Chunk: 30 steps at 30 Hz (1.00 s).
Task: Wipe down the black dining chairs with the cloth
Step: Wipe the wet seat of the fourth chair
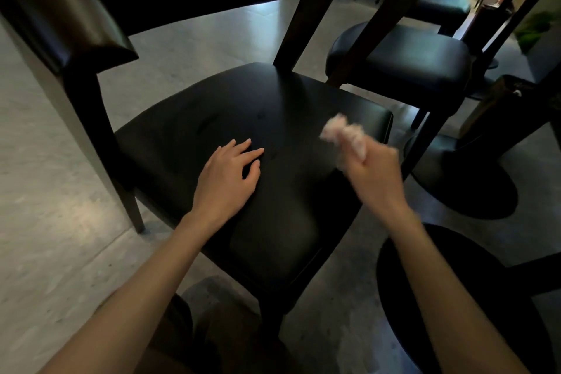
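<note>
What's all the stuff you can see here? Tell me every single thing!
black dining chairs: at least four, black seats on dark frames, in a row from the middle to the top right.
cloth: one, pale pinkish, bunched up over the right side of the nearest seat.
table bases: two, black and round, on the floor at the right.
floor: one, grey, all around.
plant: one, green, far right edge.
trousers: one pair, brownish, bottom edge.
left hand: one, resting flat on the nearest seat.
right hand: one, gripping the cloth, blurred.
</note>
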{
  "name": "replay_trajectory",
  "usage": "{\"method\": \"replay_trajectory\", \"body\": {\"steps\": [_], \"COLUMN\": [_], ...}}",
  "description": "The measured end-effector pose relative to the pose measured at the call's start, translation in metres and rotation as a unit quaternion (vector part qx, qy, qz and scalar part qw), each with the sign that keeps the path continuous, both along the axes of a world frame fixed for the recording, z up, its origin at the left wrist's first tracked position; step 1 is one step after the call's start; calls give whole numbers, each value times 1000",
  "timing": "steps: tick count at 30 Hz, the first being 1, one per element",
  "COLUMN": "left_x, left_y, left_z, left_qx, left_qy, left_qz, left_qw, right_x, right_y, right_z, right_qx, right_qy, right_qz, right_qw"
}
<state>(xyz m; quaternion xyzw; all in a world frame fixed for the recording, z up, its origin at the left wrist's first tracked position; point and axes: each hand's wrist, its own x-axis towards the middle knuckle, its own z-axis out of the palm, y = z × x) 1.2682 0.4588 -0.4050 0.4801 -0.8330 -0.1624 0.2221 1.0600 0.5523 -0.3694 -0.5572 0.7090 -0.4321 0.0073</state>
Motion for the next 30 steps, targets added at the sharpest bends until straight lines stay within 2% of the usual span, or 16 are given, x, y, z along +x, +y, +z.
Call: {"method": "replay_trajectory", "body": {"steps": [2, 5, 7, 8, 12, 17, 23, 25, 28, 30], "left_x": [1, 2, 3, 3, 4, 4, 3, 2, 0, -2], "left_y": [3, 5, 5, 5, 5, 4, 3, 1, -2, -3], "left_z": [-2, -3, -2, -2, 0, 0, -3, -4, -6, -8], "left_qx": [-1, -4, -5, -5, -4, -8, -17, -25, -46, -58], "left_qy": [-3, -6, -5, -2, 3, 3, 8, 25, 64, 90], "left_qz": [-2, -4, -2, 0, 5, 5, 5, 12, 33, 51], "left_qw": [1000, 1000, 1000, 1000, 1000, 1000, 1000, 999, 996, 993], "right_x": [-33, -84, -103, -107, -96, -69, -26, -9, 13, 33], "right_y": [-32, -86, -108, -115, -109, -71, -31, -20, -9, -4], "right_z": [11, -1, -20, -28, -33, -26, -48, -51, -48, -43], "right_qx": [17, 134, 225, 241, 205, 173, 112, 95, 117, 126], "right_qy": [7, 13, 71, 100, 114, 45, 74, 76, 63, 56], "right_qz": [-49, -49, -57, -63, -81, -6, 62, 68, 34, 56], "right_qw": [999, 990, 970, 963, 969, 984, 989, 990, 991, 989]}}
